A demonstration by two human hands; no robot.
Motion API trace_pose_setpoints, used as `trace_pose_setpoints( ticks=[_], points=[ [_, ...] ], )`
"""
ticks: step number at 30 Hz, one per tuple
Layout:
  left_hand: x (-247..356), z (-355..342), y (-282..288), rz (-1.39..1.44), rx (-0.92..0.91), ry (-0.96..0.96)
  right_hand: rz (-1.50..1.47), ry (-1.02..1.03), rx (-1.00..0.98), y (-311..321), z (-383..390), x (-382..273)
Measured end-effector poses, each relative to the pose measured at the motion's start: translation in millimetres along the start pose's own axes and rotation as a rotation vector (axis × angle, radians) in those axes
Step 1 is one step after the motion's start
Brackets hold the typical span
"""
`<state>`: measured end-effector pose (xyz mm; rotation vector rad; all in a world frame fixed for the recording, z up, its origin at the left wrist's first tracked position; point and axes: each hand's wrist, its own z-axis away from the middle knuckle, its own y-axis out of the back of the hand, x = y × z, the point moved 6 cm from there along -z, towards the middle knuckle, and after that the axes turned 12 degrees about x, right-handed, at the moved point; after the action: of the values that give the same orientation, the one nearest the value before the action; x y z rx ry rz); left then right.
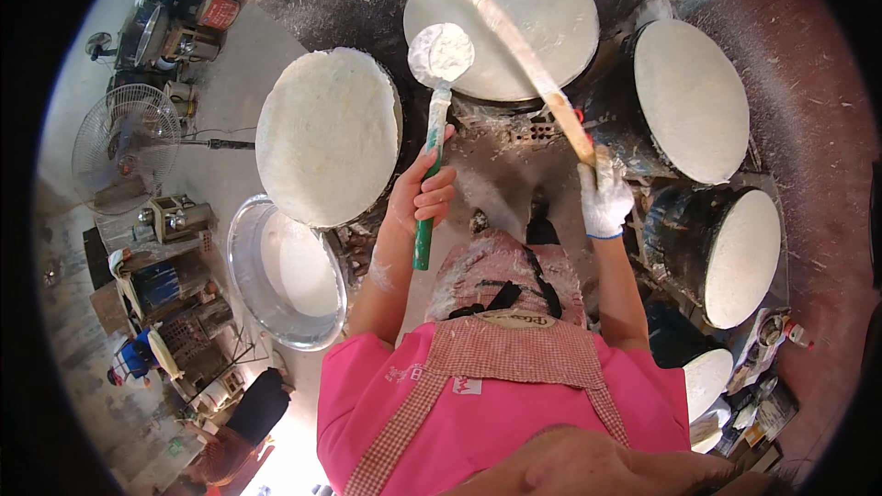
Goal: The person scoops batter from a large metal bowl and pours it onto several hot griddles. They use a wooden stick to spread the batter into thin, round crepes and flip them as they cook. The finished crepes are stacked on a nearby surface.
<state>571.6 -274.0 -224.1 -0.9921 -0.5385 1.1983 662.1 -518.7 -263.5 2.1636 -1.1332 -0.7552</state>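
Observation:
My bare left hand is wrapped round the green handle of a ladle. The ladle's round head is coated in something white and sits at the near left rim of the far round griddle, which carries a pale white layer. In a white work glove, my right hand grips the lower end of a long flat wooden stick. Its upper part is whitened and extends over that same griddle. Whether stick or ladle touches the surface, I cannot tell.
More pale-topped round griddles stand at the left, the right and the lower right. A metal basin of white liquid stands at lower left. Beyond it are a standing fan and another person.

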Motion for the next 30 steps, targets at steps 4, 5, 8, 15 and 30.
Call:
trace_pose_setpoints(
  ticks=[4,5,8,15,30],
  points=[
    [-1,-3,-7,0.023,0.121,-0.004,0.123,-0.147,-0.388,-39,-1,36],
    [-5,-2,-7,0.016,0.115,-0.009,0.123,-0.249,-0.413,-41,-4,53],
    [-11,-4,-12,-0.046,0.126,-0.044,0.074,-0.450,-0.285,-44,-12,102],
    [37,-118,-35,-0.196,0.330,0.163,-0.411,-0.736,-0.241,-49,-46,139],
    [54,-185,-84,-0.481,0.061,-0.033,-0.663,-1.110,-0.061,-26,-50,115]
  ],
)
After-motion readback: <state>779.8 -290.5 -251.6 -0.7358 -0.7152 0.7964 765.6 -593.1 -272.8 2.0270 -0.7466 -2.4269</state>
